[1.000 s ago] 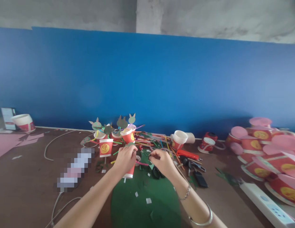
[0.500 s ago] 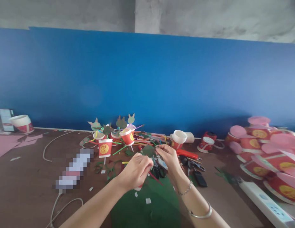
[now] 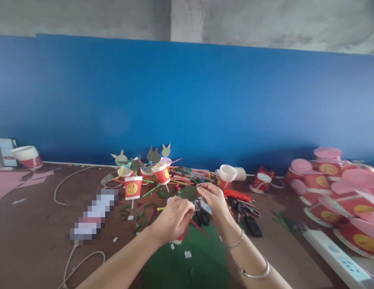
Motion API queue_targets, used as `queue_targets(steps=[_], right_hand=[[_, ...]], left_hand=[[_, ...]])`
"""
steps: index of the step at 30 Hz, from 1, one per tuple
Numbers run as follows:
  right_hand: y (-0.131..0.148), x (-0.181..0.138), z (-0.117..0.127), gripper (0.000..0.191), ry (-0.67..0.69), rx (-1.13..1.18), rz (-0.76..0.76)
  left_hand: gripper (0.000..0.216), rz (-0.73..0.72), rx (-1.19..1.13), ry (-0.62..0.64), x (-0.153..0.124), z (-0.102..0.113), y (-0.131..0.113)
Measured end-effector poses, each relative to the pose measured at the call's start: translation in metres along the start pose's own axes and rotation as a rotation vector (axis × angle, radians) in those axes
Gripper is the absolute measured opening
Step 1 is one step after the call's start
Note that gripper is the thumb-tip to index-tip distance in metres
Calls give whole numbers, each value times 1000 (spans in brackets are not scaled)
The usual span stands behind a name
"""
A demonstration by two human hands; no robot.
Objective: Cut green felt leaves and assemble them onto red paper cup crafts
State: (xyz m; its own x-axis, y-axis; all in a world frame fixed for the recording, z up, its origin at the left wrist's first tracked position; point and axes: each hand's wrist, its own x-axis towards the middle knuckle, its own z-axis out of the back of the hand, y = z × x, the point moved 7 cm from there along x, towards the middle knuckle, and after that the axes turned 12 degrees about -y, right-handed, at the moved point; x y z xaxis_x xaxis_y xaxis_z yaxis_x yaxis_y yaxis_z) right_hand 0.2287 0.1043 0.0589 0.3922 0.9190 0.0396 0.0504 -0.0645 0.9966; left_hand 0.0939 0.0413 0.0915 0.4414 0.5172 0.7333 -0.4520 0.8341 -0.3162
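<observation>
My left hand (image 3: 174,218) is curled round a red paper cup (image 3: 178,239), of which only the bottom edge shows below the fingers. My right hand (image 3: 213,197) pinches a dark green paper cutout (image 3: 189,192) just above the left hand. A red straw (image 3: 199,227) sticks out to the right between the hands. Both hands hover over a sheet of dark green paper (image 3: 189,261) on the brown table (image 3: 39,233).
Red cups with green rabbit cutouts on straws (image 3: 152,166) stand behind the hands beside a heap of coloured straws (image 3: 187,175). Black scissors (image 3: 201,218), keys (image 3: 247,210), a white power strip (image 3: 334,255), pink-lidded red cups (image 3: 337,192) and white cables (image 3: 78,265) lie around.
My left hand moved right with the red cup towards my right hand. My right hand rose and now pinches the green cutout above it. Since half a second ago, barely any motion.
</observation>
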Motion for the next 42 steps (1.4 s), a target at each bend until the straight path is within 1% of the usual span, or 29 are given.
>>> queue_targets(steps=[4,10,15,24,29,32,38,42], right_hand=[[2,-1,-1,22,-5,11,-4],[3,-3,0,21,-5,-1,-11],[4,-2,1,20,-8,-3,15],[7,-3,1,22,-8,-2,12],[6,-4,-4,30,66,6,-18],[9,-4,-5,31,83,-32,41],[14,-3,-4,32,46,-25,127],[15,-2,-3,29,26,-37,215]], left_hand=[[13,-16,-4,-16,-1,-1,-1],[11,-21,-5,-16,-2,-3,0],[10,-36,-24,-17,-3,-5,-1],[10,-24,-23,-18,-2,-4,0],[11,-16,-18,-26,-1,-3,0],[11,-19,-15,-27,-1,-3,0],[11,-40,-25,-23,-2,-5,-4],[11,-57,-35,-36,-1,-3,-8]])
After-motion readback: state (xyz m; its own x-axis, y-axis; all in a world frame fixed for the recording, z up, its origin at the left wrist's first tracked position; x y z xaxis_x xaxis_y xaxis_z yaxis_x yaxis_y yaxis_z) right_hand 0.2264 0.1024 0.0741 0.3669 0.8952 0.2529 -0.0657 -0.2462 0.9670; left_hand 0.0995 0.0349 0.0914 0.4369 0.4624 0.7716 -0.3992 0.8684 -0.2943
